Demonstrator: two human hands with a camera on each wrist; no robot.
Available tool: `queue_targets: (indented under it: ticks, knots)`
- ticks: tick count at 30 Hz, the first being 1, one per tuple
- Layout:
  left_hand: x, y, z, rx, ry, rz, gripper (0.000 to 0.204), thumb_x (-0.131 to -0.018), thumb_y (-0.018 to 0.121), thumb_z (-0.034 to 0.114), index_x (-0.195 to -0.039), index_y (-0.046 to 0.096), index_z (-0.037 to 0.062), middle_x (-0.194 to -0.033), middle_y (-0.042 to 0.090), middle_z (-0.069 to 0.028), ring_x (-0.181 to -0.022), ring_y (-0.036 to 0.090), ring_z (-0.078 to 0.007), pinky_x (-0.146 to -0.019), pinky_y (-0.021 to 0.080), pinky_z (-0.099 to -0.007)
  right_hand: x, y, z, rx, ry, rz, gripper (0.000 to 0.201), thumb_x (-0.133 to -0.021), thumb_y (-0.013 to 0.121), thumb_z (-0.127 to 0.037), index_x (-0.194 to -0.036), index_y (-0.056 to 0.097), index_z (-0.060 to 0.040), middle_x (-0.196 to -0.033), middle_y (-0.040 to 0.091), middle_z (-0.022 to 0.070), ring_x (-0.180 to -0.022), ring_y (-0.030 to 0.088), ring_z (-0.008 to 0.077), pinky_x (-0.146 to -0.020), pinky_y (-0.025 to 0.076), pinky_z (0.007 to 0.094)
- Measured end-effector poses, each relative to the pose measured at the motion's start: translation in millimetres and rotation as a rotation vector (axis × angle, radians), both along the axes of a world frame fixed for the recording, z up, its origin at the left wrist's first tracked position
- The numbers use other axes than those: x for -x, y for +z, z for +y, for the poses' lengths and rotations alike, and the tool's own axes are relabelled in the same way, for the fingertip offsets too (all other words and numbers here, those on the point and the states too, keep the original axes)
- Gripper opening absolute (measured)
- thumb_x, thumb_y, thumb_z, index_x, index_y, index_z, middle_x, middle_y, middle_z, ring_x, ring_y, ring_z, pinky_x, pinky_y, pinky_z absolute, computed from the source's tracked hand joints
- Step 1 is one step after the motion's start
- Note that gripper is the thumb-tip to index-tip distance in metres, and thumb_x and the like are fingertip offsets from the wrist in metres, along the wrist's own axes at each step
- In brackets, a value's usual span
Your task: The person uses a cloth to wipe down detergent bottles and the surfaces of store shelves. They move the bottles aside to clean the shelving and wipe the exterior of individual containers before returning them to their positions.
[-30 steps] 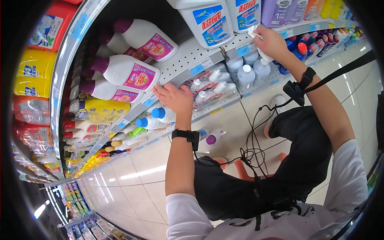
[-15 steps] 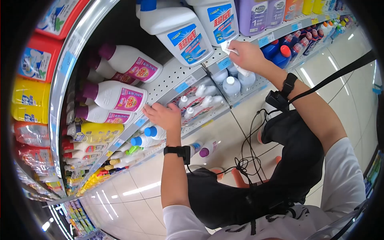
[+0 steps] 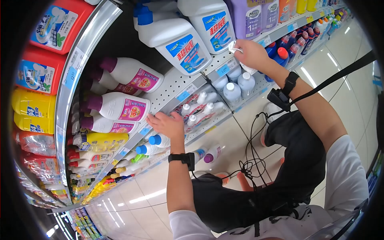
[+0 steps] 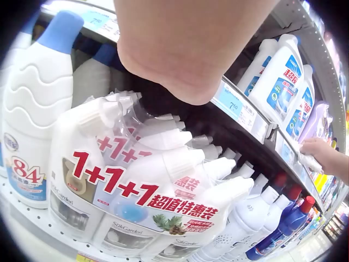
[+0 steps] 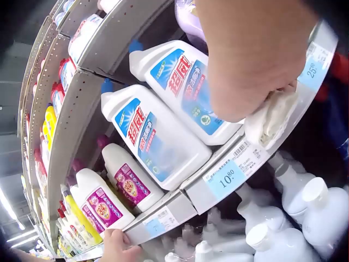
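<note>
My right hand grips a crumpled white cloth at the front edge of the shelf. Brown smudges show on the cloth in the right wrist view. Just behind it stand white cleaner bottles with blue and red labels. My left hand rests on the same shelf's front edge, its fingers spread loosely and holding nothing. Its fingertips are close to the base of a white bottle with a purple cap and pink label. In the left wrist view, the wrist hides that hand's fingers.
Below the shelf edge are shrink-wrapped white bottles and blue-capped bottles. Purple bottles stand to the right. A purple-capped bottle is low by the floor, and black cables hang near the knees.
The head view has shifted, first putting the shelf lower and further left in the picture, then slightly back right. Both hands stay at about the same places along the shelf edge.
</note>
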State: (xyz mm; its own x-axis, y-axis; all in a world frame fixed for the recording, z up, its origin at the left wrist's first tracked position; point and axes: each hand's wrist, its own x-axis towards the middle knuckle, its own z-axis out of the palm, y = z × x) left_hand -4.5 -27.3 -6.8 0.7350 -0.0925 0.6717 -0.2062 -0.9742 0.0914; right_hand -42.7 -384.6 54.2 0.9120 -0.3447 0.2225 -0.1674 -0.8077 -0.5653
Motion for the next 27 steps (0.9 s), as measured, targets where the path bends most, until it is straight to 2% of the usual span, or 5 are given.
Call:
queue_targets:
  ticks: [3, 6, 13, 22, 27]
  knots:
    - [0.8, 0.1, -2.4, 0.009, 0.019, 0.013, 0.038, -0.068, 0.063, 0.016, -0.094, 0.048, -0.006, -0.126, 0.038, -0.0361, -0.124, 0.03, -0.0532, -0.096, 0.033, -0.0595, 1.9, -4.0, 4.3, 0.035, -0.005, -0.044, 0.024, -0.077, 0.056, -0.023, -0.095, 0.063, -0.0087, -0.085, 0.065, 0.0148, -0.081, 0.062, 0.0341, -0.069, 0.049, 0.0434]
    - [-0.6, -1.9, -0.9, -0.002, 0.016, 0.002, 0.038, -0.068, 0.063, 0.016, -0.094, 0.048, -0.0061, -0.126, 0.038, -0.0357, -0.123, 0.031, -0.0534, -0.096, 0.032, -0.0597, 2.9, -8.4, 10.7, 0.003, 0.071, -0.112, 0.023, -0.078, 0.056, -0.022, -0.096, 0.063, -0.0095, -0.082, 0.065, 0.0152, -0.076, 0.063, 0.0344, -0.068, 0.049, 0.0446]
    - [-0.4, -2.7, -0.6, -0.026, -0.012, -0.021, 0.037, -0.069, 0.062, 0.017, -0.094, 0.046, -0.0054, -0.123, 0.039, -0.035, -0.122, 0.031, -0.0521, -0.097, 0.03, -0.0603, 5.9, -3.0, 30.5, -0.008, 0.136, -0.034, 0.024, -0.079, 0.054, -0.021, -0.099, 0.061, -0.0094, -0.082, 0.065, 0.0157, -0.078, 0.063, 0.0344, -0.068, 0.049, 0.0454]
    - [0.2, -2.2, -0.2, -0.03, -0.029, -0.027, 0.035, -0.069, 0.061, 0.016, -0.09, 0.045, -0.0061, -0.123, 0.038, -0.0352, -0.12, 0.033, -0.0518, -0.095, 0.032, -0.0601, 5.5, -3.1, 22.9, -0.027, 0.117, -0.043, 0.024, -0.078, 0.054, -0.022, -0.097, 0.061, -0.0089, -0.082, 0.065, 0.0157, -0.079, 0.063, 0.0339, -0.068, 0.049, 0.0446]
    - [0.7, -1.7, 0.4, -0.046, -0.029, -0.04, 0.034, -0.069, 0.061, 0.016, -0.089, 0.045, -0.0058, -0.122, 0.038, -0.035, -0.118, 0.034, -0.0518, -0.095, 0.032, -0.06, 6.4, 0.9, 9.9, -0.04, 0.024, -0.07, 0.023, -0.077, 0.054, -0.024, -0.093, 0.062, -0.0087, -0.083, 0.066, 0.0146, -0.08, 0.063, 0.0339, -0.07, 0.05, 0.0443]
